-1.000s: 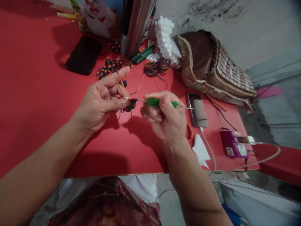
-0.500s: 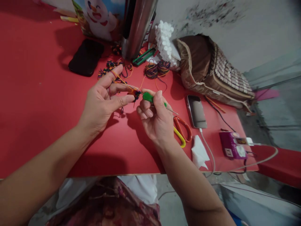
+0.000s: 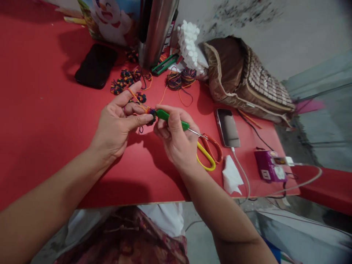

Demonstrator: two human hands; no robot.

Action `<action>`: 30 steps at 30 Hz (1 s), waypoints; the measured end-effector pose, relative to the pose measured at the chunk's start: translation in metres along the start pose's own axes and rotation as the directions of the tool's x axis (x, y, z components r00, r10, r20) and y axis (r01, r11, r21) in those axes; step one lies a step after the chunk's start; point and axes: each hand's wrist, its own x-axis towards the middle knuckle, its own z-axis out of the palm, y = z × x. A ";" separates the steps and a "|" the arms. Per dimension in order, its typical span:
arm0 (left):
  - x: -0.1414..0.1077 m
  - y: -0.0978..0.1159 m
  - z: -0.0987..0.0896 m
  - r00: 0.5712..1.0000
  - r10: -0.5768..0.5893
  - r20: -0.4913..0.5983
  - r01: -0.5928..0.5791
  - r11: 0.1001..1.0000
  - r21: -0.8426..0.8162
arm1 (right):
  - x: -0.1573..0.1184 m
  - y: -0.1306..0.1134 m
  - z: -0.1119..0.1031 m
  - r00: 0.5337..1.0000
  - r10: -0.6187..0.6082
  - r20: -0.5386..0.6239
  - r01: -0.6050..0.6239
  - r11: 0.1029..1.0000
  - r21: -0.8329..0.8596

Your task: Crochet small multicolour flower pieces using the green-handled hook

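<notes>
Green-handled hook (image 3: pixel 162 115) and yarn piece (image 3: pixel 151 111) meet above the red worktop (image 3: pixel 55 128)

Nearest is the patterned cloth (image 3: pixel 129 234) over the person's lap, below the worktop's front edge. Over the worktop, the right hand (image 3: pixel 178 134) has its fingers closed around the hook's handle, a slim metal end sticking out behind; this grip probably lets the front be steered finely. The left hand (image 3: pixel 117 119) pinches the small multicoloured yarn piece between thumb and fingers, right at the handle's front, likely to steady it. Its index finger is stretched out with an orange strand (image 3: pixel 136 98) over it, seemingly for tension. Whether the hook's tip is inside the stitches is too small to tell.

Just beside the right wrist lie scissors (image 3: pixel 210 158), their blades hidden by that hand; a white tissue (image 3: pixel 231 176) and a phone (image 3: pixel 227 127) on a cable (image 3: pixel 242 166) are further right, before a purple box (image 3: pixel 271 167).

Beyond the hands sit small yarn clusters (image 3: pixel 125 79), two yarn balls (image 3: pixel 181 78), a black case-like object (image 3: pixel 96 66) and a green cutter (image 3: pixel 165 65). Behind these, a steel flask (image 3: pixel 158 35) stands partly in front of a picture box (image 3: pixel 115 22), and a brown cushion-like bundle (image 3: pixel 228 66) leans near the wall (image 3: pixel 275 44).
</notes>
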 end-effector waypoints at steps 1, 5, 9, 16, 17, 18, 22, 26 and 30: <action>0.000 0.001 -0.001 1.000 -0.018 -0.003 0.018 1.000 0.007 | 0.000 0.001 -0.001 1.000 -0.002 -0.001 0.002 1.000 -0.028; 0.003 0.006 -0.004 0.998 -0.043 0.040 0.041 0.998 0.055 | 0.000 0.003 -0.006 1.000 -0.011 0.018 0.012 0.998 -0.054; 0.004 0.007 -0.004 0.999 -0.029 0.036 0.027 0.997 0.070 | -0.002 0.004 -0.009 0.997 -0.054 0.050 0.055 0.998 -0.011; 0.003 0.008 -0.002 0.998 -0.055 0.039 0.056 0.998 -0.008 | -0.003 0.000 -0.007 0.996 -0.070 0.060 0.066 0.995 0.070; 0.003 0.007 -0.003 0.998 -0.051 0.041 0.051 0.999 -0.010 | -0.003 0.000 -0.006 0.995 -0.074 0.063 0.069 0.995 0.074; 0.004 0.006 -0.004 0.998 -0.042 0.045 0.043 0.999 -0.010 | -0.002 -0.001 -0.006 0.995 -0.072 0.065 0.066 0.994 0.082; 0.010 -0.003 -0.011 0.996 0.041 0.084 -0.042 0.999 0.007 | 0.000 -0.004 -0.005 0.998 -0.020 0.065 0.012 0.993 0.119; 0.011 -0.007 -0.015 0.993 0.066 0.096 -0.074 0.994 0.084 | -0.001 -0.004 -0.005 0.999 0.009 0.051 -0.013 0.996 0.089; 0.008 -0.006 -0.014 0.994 0.064 0.090 -0.076 0.987 0.138 | -0.002 -0.005 -0.004 1.000 0.023 0.017 -0.024 0.999 0.030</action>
